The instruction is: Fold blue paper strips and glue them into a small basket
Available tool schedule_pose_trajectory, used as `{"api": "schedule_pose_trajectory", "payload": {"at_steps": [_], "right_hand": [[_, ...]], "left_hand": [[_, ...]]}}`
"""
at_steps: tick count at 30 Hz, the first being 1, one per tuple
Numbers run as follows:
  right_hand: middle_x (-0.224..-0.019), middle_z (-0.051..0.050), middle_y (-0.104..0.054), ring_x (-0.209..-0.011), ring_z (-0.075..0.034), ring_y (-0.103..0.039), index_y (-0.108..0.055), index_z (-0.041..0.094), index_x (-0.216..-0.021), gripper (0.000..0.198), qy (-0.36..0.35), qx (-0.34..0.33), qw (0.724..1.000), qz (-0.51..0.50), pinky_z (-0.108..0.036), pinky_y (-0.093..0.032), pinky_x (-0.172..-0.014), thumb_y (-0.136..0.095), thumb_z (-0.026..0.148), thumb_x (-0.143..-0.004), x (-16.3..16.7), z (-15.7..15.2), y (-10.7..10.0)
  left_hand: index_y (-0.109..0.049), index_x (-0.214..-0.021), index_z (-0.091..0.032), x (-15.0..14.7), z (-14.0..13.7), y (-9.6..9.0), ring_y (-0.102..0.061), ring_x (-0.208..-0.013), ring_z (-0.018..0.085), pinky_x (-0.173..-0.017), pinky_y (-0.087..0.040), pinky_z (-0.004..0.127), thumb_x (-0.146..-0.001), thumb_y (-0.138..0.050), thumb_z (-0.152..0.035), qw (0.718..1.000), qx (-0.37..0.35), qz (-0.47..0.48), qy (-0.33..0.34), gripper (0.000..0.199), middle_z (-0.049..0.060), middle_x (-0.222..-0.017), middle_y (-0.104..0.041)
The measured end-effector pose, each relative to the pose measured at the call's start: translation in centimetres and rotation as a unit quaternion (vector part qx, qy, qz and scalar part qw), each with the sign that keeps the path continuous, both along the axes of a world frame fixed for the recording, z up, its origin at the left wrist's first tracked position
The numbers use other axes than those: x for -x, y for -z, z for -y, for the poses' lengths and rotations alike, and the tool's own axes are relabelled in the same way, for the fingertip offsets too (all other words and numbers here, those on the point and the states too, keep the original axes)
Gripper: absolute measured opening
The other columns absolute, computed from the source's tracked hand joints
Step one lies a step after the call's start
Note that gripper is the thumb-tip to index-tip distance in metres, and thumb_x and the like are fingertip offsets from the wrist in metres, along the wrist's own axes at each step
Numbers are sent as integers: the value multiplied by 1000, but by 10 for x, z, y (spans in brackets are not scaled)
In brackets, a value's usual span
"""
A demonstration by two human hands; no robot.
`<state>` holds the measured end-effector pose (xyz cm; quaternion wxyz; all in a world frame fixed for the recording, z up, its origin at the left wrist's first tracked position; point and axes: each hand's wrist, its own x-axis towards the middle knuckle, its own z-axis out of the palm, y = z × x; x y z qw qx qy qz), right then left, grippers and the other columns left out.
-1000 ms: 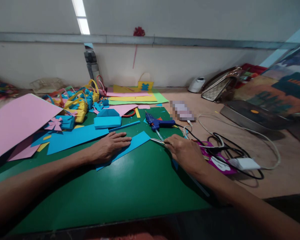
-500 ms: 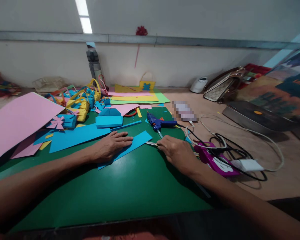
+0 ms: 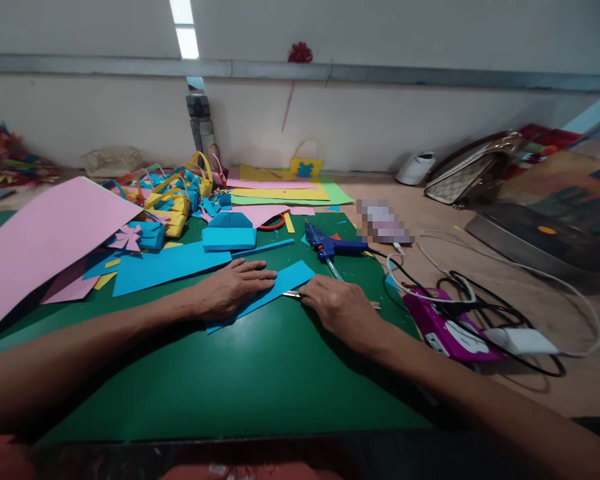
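- Left hand (image 3: 233,288): fingers lay flat, slightly parted, gripping nothing, atop the blue paper strip (image 3: 291,277).
- Right hand (image 3: 337,303): fingers curled around a slim metal-tipped tool (image 3: 293,294), its tip at the strip's near edge.
- A hot-glue gun (image 3: 347,248) lay beyond the right fingers.

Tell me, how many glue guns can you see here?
1: the blue glue gun lies on the green surface, just beyond the right end of the blue paper strip. Others could be hidden under the pink sheet.
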<state>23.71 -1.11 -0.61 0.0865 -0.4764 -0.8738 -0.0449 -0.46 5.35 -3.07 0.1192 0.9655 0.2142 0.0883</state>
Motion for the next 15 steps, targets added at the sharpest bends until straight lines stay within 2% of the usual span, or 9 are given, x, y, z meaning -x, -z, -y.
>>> {"api": "schedule_pose_trajectory", "payload": {"at_steps": [15], "right_hand": [[-77, -6, -63, -69, -14, -53, -65, 15, -86, 22, -67, -6, 997, -34, -25, -32, -58, -44, 19, -90, -5, -13, 7]], "left_hand": [[-40, -133, -25, 0, 0, -2, -27, -134, 27, -102, -28, 50, -95, -27, -24, 1000, -5, -3, 8, 40, 4, -143, -39]]}}
